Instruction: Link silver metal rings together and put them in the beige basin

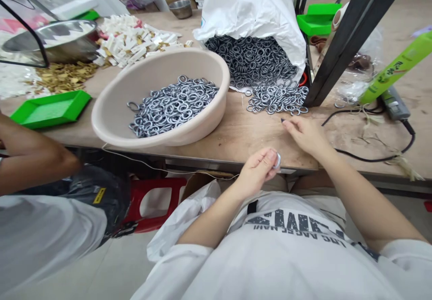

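Observation:
My left hand [259, 170] is closed on a grey ring [277, 161] near the table's front edge. To its right and farther forward, my right hand [303, 131] pinches a small dark object [283, 120], too small to name. Just beyond the right hand lies a loose pile of grey rings [275, 98]. These rings spill from the mouth of a white bag [253, 11] filled with more of them. On the left, a wide beige basin [111, 106] holds a heap of similar rings. No part of either hand touches the basin.
A dark metal post [347, 43] rises beside the ring pile. A green bottle-like object [398, 65] and a black cable [364, 159] are at right. Another person's arm [33, 151], a green tray [50, 108], white pieces [131, 38] and a metal bowl [67, 47] are at left.

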### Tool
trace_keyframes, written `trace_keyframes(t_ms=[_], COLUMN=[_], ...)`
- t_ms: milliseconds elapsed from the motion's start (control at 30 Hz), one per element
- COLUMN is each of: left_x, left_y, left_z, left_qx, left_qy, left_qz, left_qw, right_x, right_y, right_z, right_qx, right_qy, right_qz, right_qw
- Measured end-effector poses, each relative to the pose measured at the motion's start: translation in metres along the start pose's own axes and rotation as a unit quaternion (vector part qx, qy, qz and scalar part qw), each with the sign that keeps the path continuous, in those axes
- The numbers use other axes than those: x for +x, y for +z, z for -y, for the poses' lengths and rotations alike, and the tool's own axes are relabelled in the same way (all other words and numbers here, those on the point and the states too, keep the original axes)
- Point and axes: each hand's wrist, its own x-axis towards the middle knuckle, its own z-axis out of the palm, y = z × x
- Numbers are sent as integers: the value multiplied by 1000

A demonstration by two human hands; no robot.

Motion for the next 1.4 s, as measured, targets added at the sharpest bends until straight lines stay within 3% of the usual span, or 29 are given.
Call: trace_keyframes(t_ms=[167, 367, 500, 633, 767, 933, 1000, 1133, 1233, 1333, 1400], left_x=[10, 20, 28, 35, 33, 28, 27, 24, 21, 19, 18], left_y=[-14, -26, -24, -15, -9, -3, 0, 5, 9, 11, 12], left_z=[-1, -11, -12, -3, 3, -1, -2, -4, -7, -9, -10], left_qx=[16, -42, -31, 50, 74, 28, -4, -34, -45, -77, -89], left_qy=[18, -12, -15, 19, 41, -3, -27, -44, -57, -64, -59], left_qz=[-44, -122, -133, -95, -80, -60, -63, -85, -81, -97, -114], left_qw=[999, 992, 990, 994, 993, 998, 998, 995, 994, 990, 988], right_x=[39, 38, 14, -11, -20, -27, -32, -41, -43, -45, -48], right_y=[1, -13, -23, -27, -21, -10, -8, -5, -5, -9, -11], right_z=[-27, -18, 6, 36, 53, 62, 63, 60, 56, 54, 53], right_qx=[-149, -132, 52, 294, 459, 510, 504, 426, 366, 251, 163], right_qy=[49, 51, 25, 37, 68, 96, 86, 49, 22, -50, -107], right_qz=[-18, 4, 73, 144, 88, 29, 29, 24, -14, -82, -89], right_qw=[987, 990, 996, 944, 881, 854, 859, 903, 930, 963, 977])
